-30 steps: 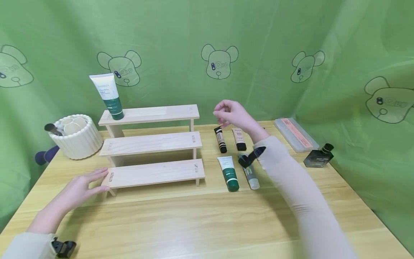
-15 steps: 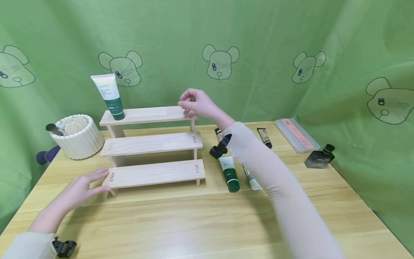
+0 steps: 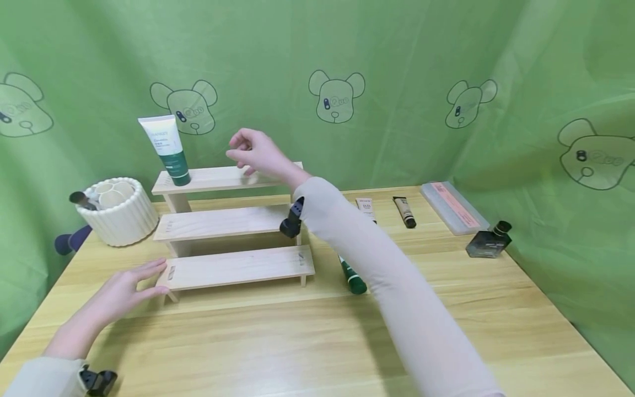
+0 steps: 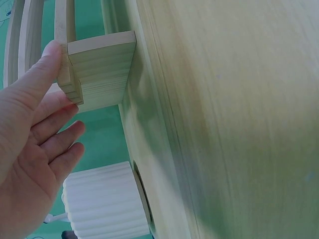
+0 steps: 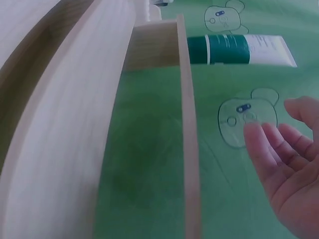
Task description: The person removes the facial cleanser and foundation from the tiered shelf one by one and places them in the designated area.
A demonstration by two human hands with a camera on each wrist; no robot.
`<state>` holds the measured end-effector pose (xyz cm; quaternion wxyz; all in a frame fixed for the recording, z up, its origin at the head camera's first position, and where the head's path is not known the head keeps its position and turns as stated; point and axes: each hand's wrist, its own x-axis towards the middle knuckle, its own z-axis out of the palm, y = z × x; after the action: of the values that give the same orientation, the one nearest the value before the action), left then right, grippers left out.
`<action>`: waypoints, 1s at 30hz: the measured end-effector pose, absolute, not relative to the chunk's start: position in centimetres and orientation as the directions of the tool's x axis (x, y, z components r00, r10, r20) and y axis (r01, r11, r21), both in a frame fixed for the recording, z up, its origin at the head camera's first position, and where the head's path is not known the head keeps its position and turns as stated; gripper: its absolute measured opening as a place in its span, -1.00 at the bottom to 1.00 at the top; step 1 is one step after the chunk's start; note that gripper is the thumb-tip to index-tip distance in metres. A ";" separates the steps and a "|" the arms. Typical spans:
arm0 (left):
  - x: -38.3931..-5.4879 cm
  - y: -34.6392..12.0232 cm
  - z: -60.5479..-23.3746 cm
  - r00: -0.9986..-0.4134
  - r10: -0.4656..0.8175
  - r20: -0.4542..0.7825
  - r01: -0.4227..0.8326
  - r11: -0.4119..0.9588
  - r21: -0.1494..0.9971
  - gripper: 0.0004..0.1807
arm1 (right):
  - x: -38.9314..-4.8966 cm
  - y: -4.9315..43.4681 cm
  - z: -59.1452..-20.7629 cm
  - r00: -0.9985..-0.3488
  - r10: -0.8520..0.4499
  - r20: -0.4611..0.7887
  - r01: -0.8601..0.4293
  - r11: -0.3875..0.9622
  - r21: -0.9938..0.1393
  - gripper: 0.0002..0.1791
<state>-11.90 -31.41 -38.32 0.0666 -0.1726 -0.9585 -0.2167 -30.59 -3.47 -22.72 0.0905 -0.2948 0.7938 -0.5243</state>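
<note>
A three-tier wooden display shelf (image 3: 238, 267) stands on the table. My left hand (image 3: 121, 292) holds the left end of its lowest tier between thumb and index finger; the left wrist view shows the thumb (image 4: 46, 64) against the wood and the other fingers loosely bent. On the top tier's left end, a white and green squeeze tube (image 3: 171, 151) stands on its cap. My right hand (image 3: 258, 154) hovers over the top tier, right of that tube, with relaxed fingers. In the right wrist view nothing lies between the fingers (image 5: 261, 154) and thumb.
Right of the shelf lie a green tube (image 3: 353, 278), a pale BB tube (image 3: 365, 207) and a small beige tube (image 3: 405, 212); my right sleeve covers part of this area. A flat clear case (image 3: 453, 207), a dark bottle (image 3: 489, 241) and a white ribbed pot (image 3: 124, 215) stand farther out.
My right hand has moved left from above the small tubes, along the top tier toward the standing tube. My left hand has stayed at the lowest tier's end.
</note>
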 end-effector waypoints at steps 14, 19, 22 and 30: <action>-11.7 -31.4 -38.3 -0.933 0.296 0.205 0.356 0.846 0.397 -0.33 | -29.8 -9.0 -20.0 -0.774 -0.592 0.222 -0.482 0.325 -0.814 -0.55; -11.7 -31.4 -38.3 -0.935 0.293 0.201 0.351 0.848 0.397 -0.33 | -29.2 -9.9 -19.4 -0.758 -0.613 0.224 -0.509 0.341 -0.791 -0.39; -11.7 -31.4 -38.3 -0.939 0.289 0.185 0.341 0.848 0.407 -0.32 | -29.0 -10.3 -19.2 -0.758 -0.617 0.213 -0.512 0.359 -0.781 -0.34; -11.7 -31.3 -38.2 -0.939 0.292 0.184 0.343 0.849 0.402 -0.32 | -29.3 -11.2 -19.0 -0.760 -0.623 0.186 -0.526 0.423 -0.738 -0.33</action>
<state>-11.71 -31.28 -38.23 0.0581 -0.1654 -0.9597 -0.2195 -29.28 -11.20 -18.99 0.0578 -0.3414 0.8414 -0.4150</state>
